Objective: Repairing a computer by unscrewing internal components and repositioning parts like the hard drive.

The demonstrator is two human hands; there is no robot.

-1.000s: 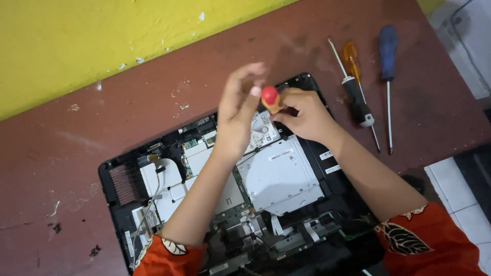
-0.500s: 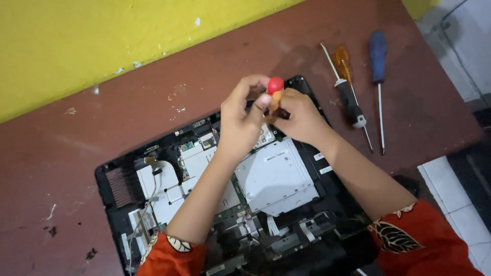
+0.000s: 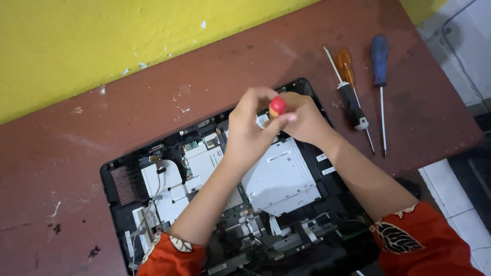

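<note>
Head view looks down on a dark red tabletop point(image 3: 102, 128) set against a yellow wall point(image 3: 76, 41). At the left lies an opened laptop point(image 3: 117, 204), its black shell bared: a finned vent at its left end, white plates and thin cables beside that, and a flat silver drive point(image 3: 279, 176) toward its right. Above the laptop's far right corner the two hands meet. The left hand point(image 3: 250, 133) has its fingers curled around the red-capped handle of a small screwdriver point(image 3: 277, 106), pinching it just under the cap. The right hand point(image 3: 307, 120) closes on the same screwdriver from the other side, touching the left; the shaft and tip are hidden behind the fingers. Both forearms run down to orange patterned sleeves at the lower edge. Right of the hands, apart from the laptop, three more screwdrivers lie side by side: black-handled point(image 3: 353, 105), amber-handled point(image 3: 346, 61) and blue-handled point(image 3: 379, 64).
</note>
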